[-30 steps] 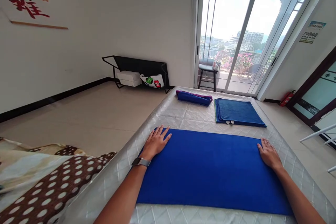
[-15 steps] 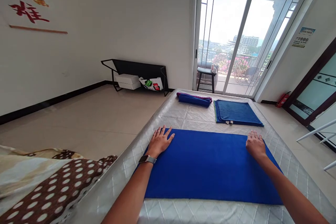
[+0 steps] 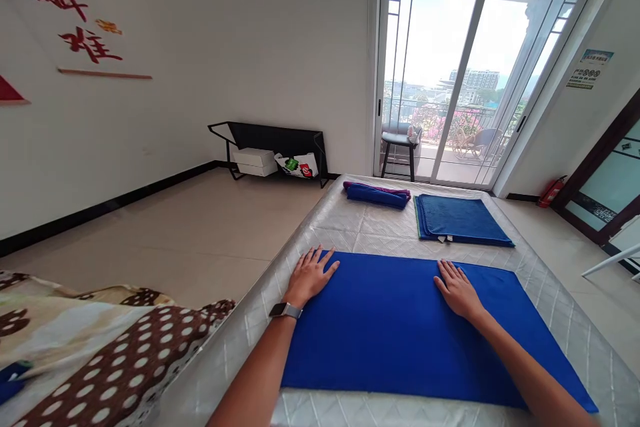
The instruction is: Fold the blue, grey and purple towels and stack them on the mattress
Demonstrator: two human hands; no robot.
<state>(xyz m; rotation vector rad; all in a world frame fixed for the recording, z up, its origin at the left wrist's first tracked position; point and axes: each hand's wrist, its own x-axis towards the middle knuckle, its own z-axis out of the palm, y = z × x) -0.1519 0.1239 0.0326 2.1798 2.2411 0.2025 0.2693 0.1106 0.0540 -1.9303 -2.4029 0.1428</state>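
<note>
You face a pale quilted mattress (image 3: 380, 230), its near edge cut off below. Across its near part a blue cloth (image 3: 390, 327) lies flat, part of its near edge hidden by your right forearm (image 3: 523, 357). A polka-dot blanket (image 3: 131, 360), beside the mattress's left edge, runs out of view. Toward the far right corner sits a folded towel (image 3: 460, 217); toward the far left, a rolled cloth (image 3: 379, 197). Your right hand (image 3: 459, 289) and left hand (image 3: 309, 277) lie open on the blue cloth, palms hidden, gripping nothing.
</note>
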